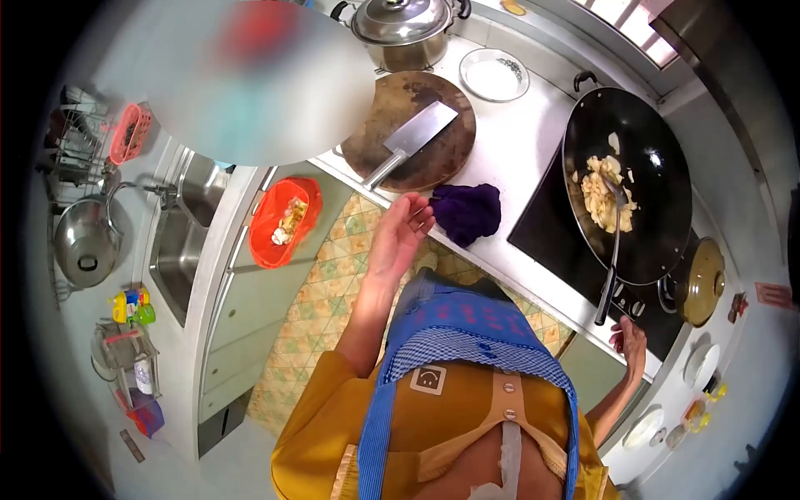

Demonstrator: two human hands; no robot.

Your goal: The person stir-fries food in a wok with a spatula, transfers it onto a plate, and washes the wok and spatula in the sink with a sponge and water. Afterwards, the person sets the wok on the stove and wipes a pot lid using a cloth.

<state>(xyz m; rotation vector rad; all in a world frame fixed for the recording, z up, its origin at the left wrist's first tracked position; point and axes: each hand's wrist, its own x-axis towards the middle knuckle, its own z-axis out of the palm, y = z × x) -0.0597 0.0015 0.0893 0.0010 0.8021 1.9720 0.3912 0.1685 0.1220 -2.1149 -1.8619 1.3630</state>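
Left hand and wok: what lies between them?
In the head view, the purple cloth lies nearest the left hand, then a bare strip of white counter, then the hob's edge before the wok.

Below my left hand (402, 237) and off to its left, I have floor tiles (312, 317) patterned in orange and green. Farther left stand pale green cabinets (233, 325). A white countertop (510, 158) runs ahead. Far ahead of my right hand (632, 346), bright light fills a barred window (625, 18); to its right is a pale wall (758, 358).
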